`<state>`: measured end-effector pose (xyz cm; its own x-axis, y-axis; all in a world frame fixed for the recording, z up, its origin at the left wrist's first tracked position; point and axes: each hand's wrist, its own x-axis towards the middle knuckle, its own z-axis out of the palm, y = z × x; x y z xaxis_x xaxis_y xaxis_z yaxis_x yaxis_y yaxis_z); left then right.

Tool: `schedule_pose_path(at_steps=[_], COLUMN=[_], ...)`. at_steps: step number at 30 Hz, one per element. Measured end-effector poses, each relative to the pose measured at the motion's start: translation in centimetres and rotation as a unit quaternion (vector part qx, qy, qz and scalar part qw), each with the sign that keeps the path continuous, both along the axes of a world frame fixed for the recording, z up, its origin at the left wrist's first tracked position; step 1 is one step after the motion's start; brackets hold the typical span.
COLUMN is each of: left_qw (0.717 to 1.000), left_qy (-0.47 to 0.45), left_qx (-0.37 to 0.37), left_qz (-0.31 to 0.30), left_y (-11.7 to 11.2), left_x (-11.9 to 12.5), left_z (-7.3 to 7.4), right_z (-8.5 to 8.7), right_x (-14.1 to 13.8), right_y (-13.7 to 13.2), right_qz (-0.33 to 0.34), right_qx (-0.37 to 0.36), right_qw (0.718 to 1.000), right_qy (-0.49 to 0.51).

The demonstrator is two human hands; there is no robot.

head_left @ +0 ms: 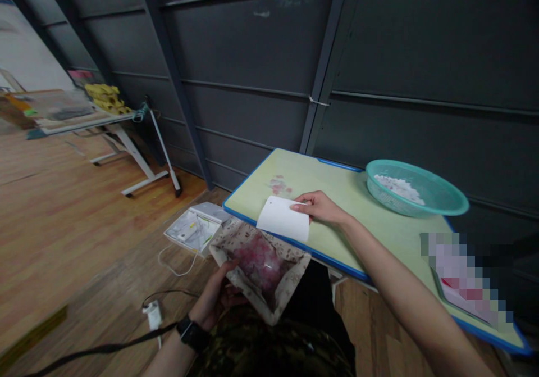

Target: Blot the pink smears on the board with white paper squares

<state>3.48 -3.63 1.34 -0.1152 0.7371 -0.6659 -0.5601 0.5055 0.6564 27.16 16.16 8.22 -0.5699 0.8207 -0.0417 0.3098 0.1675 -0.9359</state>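
Note:
My right hand (pixel 320 207) pinches a white plastic scraper card (pixel 283 218) at the front left edge of a pale green table (pixel 332 191) with a blue rim. Just below that edge my left hand (pixel 215 296), with a black watch on the wrist, grips an open stained paper bag (pixel 261 267) holding pink pieces inside clear plastic. A small patch of pink bits (pixel 280 185) lies on the tabletop beyond the card.
A teal plastic basket (pixel 415 189) with white pieces stands at the table's far right. White boxes (pixel 194 228), a cable and a charger (pixel 152 314) lie on the wooden floor. Another table (pixel 80 116) stands far left before a dark panelled wall.

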Motion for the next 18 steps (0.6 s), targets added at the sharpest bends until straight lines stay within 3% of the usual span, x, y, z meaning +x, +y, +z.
schedule_pose_path(at_steps=[2, 4, 7, 9, 12, 18], left_qw=[1.0, 1.0, 1.0, 1.0, 1.0, 1.0], left_qy=[0.002, 0.005, -0.001, -0.006, 0.001, -0.013], left_qx=[0.002, 0.002, -0.001, -0.001, 0.004, 0.007], left_qz=[-0.004, -0.007, -0.013, -0.018, -0.023, -0.016], left_y=[0.0, 0.0, 0.1, 0.1, 0.1, 0.2], left_x=[0.0, 0.0, -0.2, -0.2, -0.3, -0.5], left_z=[0.1, 0.0, -0.2, -0.4, -0.7, -0.9], right_z=[0.1, 0.1, 0.0, -0.3, -0.8, -1.2], right_x=[0.4, 1.5, 3.8, 5.1, 5.8, 4.3], right_y=[0.6, 1.8, 3.9, 4.9, 5.5, 4.6], right_qz=[-0.048, -0.139, -0.287, -0.338, -0.334, -0.237], right_qx=[0.031, 0.094, 0.212, 0.276, 0.318, 0.376], right_qw=[0.998, 0.985, 0.933, 0.9, 0.883, 0.882], right_qy=[0.021, 0.043, 0.044, -0.001, -0.08, -0.156])
